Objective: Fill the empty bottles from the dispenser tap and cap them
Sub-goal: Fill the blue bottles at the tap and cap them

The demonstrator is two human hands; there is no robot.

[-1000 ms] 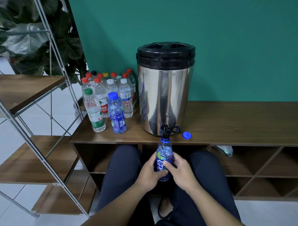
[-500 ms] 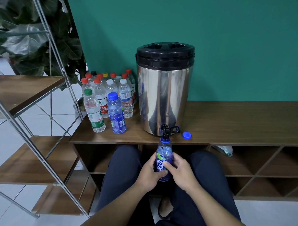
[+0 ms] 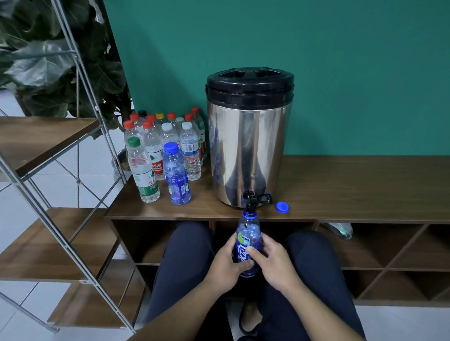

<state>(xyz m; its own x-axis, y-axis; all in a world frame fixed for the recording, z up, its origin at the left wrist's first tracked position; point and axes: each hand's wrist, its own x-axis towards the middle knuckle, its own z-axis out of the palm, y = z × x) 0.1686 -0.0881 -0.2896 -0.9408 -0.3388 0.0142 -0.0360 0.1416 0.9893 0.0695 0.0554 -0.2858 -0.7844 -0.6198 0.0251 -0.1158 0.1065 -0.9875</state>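
Observation:
A steel dispenser (image 3: 247, 145) with a black lid stands on the wooden bench (image 3: 358, 190). Its black tap (image 3: 251, 200) hangs over the bench's front edge. Directly under the tap I hold an uncapped blue bottle (image 3: 247, 232) upright, its mouth at the spout. My left hand (image 3: 225, 266) grips the bottle's lower left side, and my right hand (image 3: 271, 261) grips its right side, thumb across the label. The bottle's blue cap (image 3: 282, 207) lies on the bench just right of the tap.
Several capped bottles (image 3: 166, 148) cluster on the bench left of the dispenser, a blue one (image 3: 176, 179) at the front. A metal-framed wooden shelf (image 3: 41, 138) and a plant stand at left. Open cubbies run under the bench. My knees flank the bottle.

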